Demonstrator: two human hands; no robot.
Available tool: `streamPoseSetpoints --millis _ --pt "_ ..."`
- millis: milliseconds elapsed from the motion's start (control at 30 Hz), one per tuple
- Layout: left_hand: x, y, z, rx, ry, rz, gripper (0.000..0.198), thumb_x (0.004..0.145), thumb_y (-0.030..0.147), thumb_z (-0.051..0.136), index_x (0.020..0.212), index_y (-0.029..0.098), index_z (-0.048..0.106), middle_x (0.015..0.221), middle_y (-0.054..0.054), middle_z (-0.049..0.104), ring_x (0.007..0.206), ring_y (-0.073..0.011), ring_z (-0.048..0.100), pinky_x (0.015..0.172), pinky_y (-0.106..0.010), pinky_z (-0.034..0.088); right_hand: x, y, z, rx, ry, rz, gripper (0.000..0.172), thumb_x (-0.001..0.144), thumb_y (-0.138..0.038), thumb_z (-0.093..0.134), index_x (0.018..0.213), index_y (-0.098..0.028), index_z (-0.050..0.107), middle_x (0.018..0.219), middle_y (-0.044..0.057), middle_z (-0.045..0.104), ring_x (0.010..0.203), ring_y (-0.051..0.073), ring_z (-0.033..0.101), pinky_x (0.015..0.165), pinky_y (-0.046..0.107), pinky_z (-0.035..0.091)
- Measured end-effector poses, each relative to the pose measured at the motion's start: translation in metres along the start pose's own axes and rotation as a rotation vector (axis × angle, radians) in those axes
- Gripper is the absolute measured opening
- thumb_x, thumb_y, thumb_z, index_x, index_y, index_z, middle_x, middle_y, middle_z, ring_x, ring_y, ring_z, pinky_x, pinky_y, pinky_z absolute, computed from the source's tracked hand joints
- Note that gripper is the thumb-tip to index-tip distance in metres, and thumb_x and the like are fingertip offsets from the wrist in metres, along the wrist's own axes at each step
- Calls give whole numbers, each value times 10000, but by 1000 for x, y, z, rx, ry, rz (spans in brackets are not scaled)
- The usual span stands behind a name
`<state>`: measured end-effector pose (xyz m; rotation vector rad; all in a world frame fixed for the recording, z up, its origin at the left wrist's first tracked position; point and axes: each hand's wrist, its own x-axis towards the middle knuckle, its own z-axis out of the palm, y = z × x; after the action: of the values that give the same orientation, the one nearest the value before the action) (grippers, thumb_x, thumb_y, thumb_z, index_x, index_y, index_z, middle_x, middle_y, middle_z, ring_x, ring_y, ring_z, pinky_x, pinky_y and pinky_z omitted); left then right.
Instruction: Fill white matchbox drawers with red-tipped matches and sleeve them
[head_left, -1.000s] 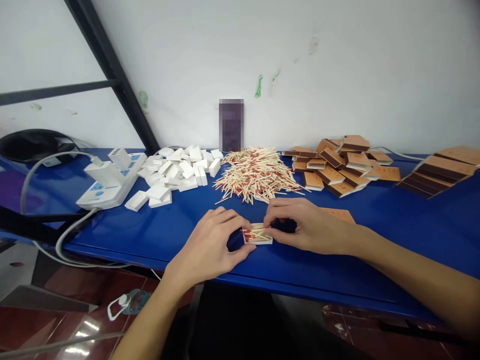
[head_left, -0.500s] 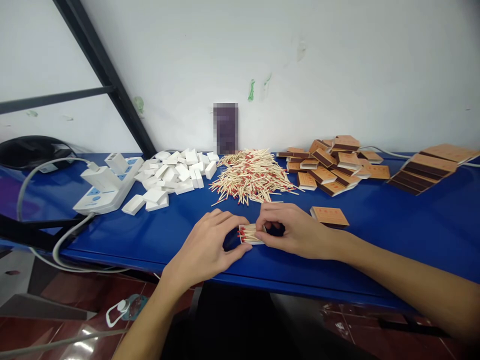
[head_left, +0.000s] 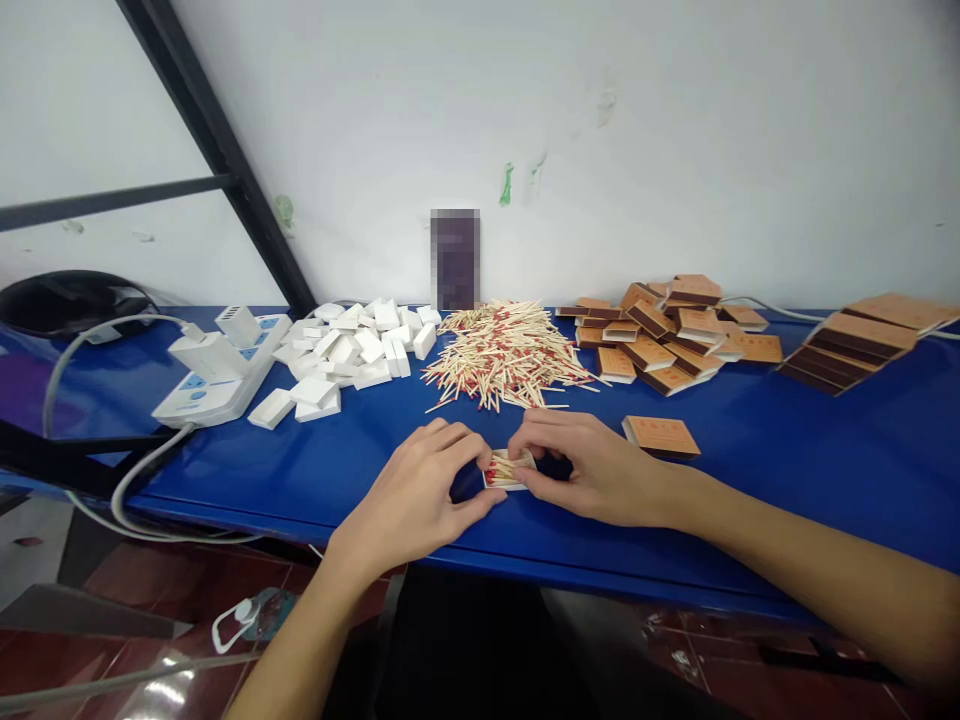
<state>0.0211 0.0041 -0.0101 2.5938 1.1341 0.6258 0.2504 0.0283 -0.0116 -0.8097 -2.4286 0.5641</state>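
Observation:
A small white matchbox tray (head_left: 517, 486) lies on the blue table near its front edge, with red-tipped matches (head_left: 501, 469) inside. My left hand (head_left: 420, 485) grips the tray's left end between thumb and fingers. At the tray's right end, my right hand (head_left: 581, 465) has its thumb and fingers closed over the matches; its fingertips partly hide them. Just beyond both hands is a large heap of loose matches (head_left: 514, 350). One orange matchbox sleeve (head_left: 662, 436) rests to the right, behind my right forearm.
White empty trays (head_left: 349, 345) are piled at the back left, beside a power strip (head_left: 217, 385) with plugged-in chargers. Orange-and-brown matchboxes (head_left: 667, 335) are heaped at the back right, with more stacked matchboxes (head_left: 862, 345) farther right. A pixelated dark rectangle (head_left: 455, 262) stands against the wall.
The view has shifted slightly. My right thumb and fingers have moved a little over the matches, which now sit more within the tray. My left hand keeps its hold.

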Motion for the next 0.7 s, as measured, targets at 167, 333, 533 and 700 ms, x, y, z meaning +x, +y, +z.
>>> streamPoseSetpoints --millis 167,333,533,700 --pt "0 1 1 -20 35 -72 231 900 371 677 994 221 529 968 -4 638 898 -214 582 869 -369 438 1 1 1 6 2 19 125 945 -237 568 881 -184 661 785 1 577 707 125 529 656 264 393" --pt "1 -1 2 6 67 -82 242 856 379 723 914 220 551 896 11 668 850 -213 576 817 -362 438 -1 1 -1 12 -44 -7 168 947 -230 559 831 -181 670 751 -10 534 661 107 520 619 250 384" --pt "1 -2 2 -17 46 -17 178 884 336 710 937 225 580 975 35 703 884 -191 612 972 -383 398 -2 0 0 -16 54 -67 169 949 -222 547 813 -173 635 768 0 547 681 113 517 633 251 395" --pt "0 -1 2 -16 45 -21 205 888 345 705 991 226 574 985 25 696 898 -198 620 983 -382 405 -1 4 1 -91 171 -77 120 940 -169 518 889 -172 626 788 18 572 713 139 538 657 268 428"
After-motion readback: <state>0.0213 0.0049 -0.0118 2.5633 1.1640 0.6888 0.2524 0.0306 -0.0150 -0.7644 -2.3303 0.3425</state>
